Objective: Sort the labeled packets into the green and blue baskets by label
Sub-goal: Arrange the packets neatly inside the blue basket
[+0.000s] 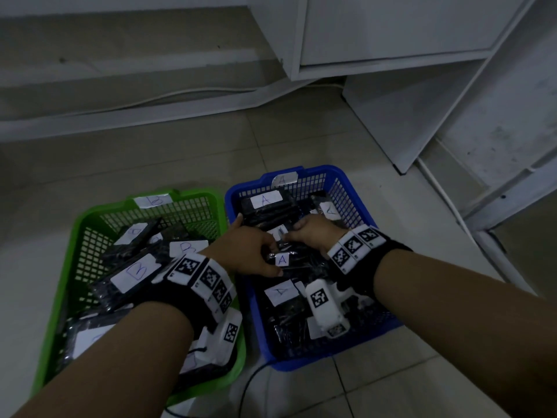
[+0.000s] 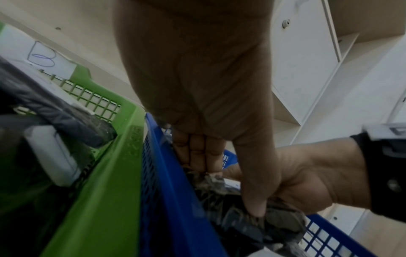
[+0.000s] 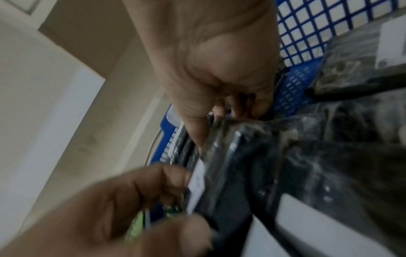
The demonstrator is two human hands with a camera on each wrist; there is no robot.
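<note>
Two baskets stand side by side on the floor: a green basket [image 1: 90, 212] tagged B at left and a blue basket [image 1: 346, 182] tagged A at right. Each holds several black packets with white labels, B packets [image 1: 137, 271] in the green, A packets [image 1: 265, 200] in the blue. Both hands reach into the blue basket. My left hand [image 1: 272, 257] and right hand [image 1: 297, 233] pinch the same black packet [image 1: 280, 233] between them. Its label is too small to read. In the left wrist view the thumb and fingers clamp the crinkled packet [image 2: 241, 222]. The right hand [image 3: 219, 125] grips the packet's [image 3: 241, 165] upper edge.
White cabinet panels [image 1: 391, 31] and a shelf frame [image 1: 497, 131] close off the back and right. Tiled floor [image 1: 180, 164] lies beyond the baskets. A dark cable [image 1: 250, 384] runs on the floor between the baskets' near corners.
</note>
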